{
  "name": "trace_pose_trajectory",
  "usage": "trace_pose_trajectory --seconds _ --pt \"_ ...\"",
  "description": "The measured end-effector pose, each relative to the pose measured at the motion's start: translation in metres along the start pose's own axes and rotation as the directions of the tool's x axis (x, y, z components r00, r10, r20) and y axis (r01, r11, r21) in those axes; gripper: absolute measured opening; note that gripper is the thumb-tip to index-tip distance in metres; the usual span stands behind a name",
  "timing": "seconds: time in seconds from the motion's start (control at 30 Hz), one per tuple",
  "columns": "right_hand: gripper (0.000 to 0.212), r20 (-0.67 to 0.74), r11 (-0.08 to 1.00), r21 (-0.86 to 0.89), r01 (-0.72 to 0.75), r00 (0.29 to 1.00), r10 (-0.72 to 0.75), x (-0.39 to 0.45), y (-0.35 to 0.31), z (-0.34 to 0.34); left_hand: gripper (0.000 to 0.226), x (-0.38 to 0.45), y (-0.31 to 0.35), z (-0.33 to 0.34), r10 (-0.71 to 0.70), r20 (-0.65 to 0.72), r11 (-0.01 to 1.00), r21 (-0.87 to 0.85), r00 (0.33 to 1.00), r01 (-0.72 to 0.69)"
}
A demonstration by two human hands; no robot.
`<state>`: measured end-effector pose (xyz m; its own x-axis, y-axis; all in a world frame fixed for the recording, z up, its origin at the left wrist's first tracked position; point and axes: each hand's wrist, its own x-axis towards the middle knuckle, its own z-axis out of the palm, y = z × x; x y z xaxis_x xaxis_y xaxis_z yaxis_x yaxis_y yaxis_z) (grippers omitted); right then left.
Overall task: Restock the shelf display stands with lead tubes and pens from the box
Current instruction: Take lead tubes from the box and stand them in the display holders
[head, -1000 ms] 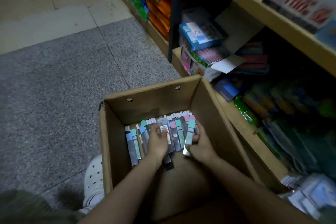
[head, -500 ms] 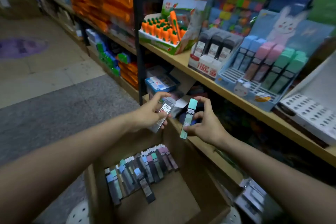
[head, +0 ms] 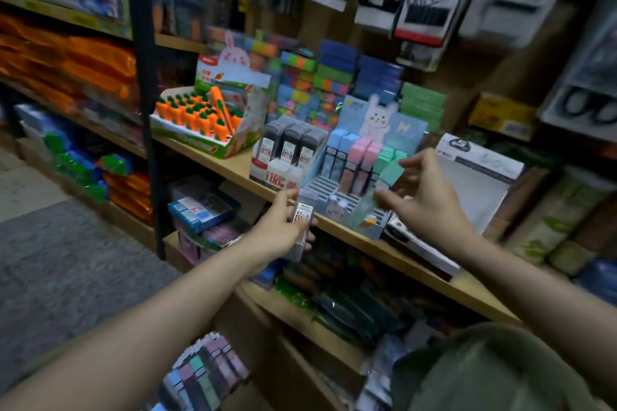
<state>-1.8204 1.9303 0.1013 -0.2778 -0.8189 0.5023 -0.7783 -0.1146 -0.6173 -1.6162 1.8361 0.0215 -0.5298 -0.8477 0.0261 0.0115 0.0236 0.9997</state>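
Note:
My left hand (head: 279,229) grips a clear grey lead tube (head: 303,222) with a white label, held just below the shelf edge in front of the red-and-white stand of grey tubes (head: 287,153). My right hand (head: 424,203) pinches a mint green lead tube (head: 387,178) at the right side of the blue bunny display stand (head: 350,163), which holds blue, pink and green tubes. The cardboard box (head: 207,374) with several more tubes sits at the bottom of the view between my arms.
A carrot pen display (head: 203,120) stands left of the stands on the wooden shelf (head: 430,274). A white perforated stand (head: 474,187) sits to the right. Stacked erasers fill the back. A black upright post (head: 147,110) divides the shelving. Lower shelves hold packed stationery.
Both hands have risen from above the box to the shelf. The green tube has reached the bunny stand's right side, and the grey tube sits near the shelf edge. The camera tilted up.

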Motion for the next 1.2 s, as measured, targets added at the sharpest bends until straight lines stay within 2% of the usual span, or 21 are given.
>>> trace_pose_trajectory --seconds 0.13,0.27,0.57,0.73,0.83,1.0,1.2 --pt "0.041 -0.098 0.991 -0.13 0.011 0.995 -0.024 0.026 0.007 -0.035 0.043 0.017 0.006 0.011 0.026 -0.05 0.999 -0.033 0.998 -0.028" --pt "0.036 -0.119 0.968 -0.242 0.063 0.988 -0.094 0.033 0.01 -0.026 0.037 0.027 0.008 0.015 0.008 -0.054 0.997 -0.071 0.998 -0.012" --pt "0.032 -0.049 0.955 -0.279 0.1 0.992 -0.118 0.034 0.013 0.007 0.034 0.031 0.014 0.009 0.001 -0.06 0.996 -0.092 0.998 -0.007" --pt "0.032 -0.091 0.963 -0.263 0.051 0.993 -0.077 0.034 0.017 0.017 0.034 0.032 0.011 0.008 -0.018 -0.072 0.992 -0.127 0.997 0.009" --pt "0.032 -0.102 0.954 -0.291 0.069 0.989 -0.102 0.034 0.022 0.021 0.034 0.033 0.009 0.007 -0.023 -0.068 0.99 -0.143 0.997 0.013" --pt "0.034 -0.087 0.89 -0.44 0.117 0.981 -0.172 0.034 0.024 0.026 0.032 0.033 0.004 0.008 -0.012 -0.087 0.982 -0.188 0.996 -0.005" --pt "0.04 -0.06 0.884 -0.449 0.127 0.983 -0.172 0.028 0.018 0.019 0.027 0.031 0.002 0.006 0.023 -0.086 0.969 -0.242 0.996 -0.043"
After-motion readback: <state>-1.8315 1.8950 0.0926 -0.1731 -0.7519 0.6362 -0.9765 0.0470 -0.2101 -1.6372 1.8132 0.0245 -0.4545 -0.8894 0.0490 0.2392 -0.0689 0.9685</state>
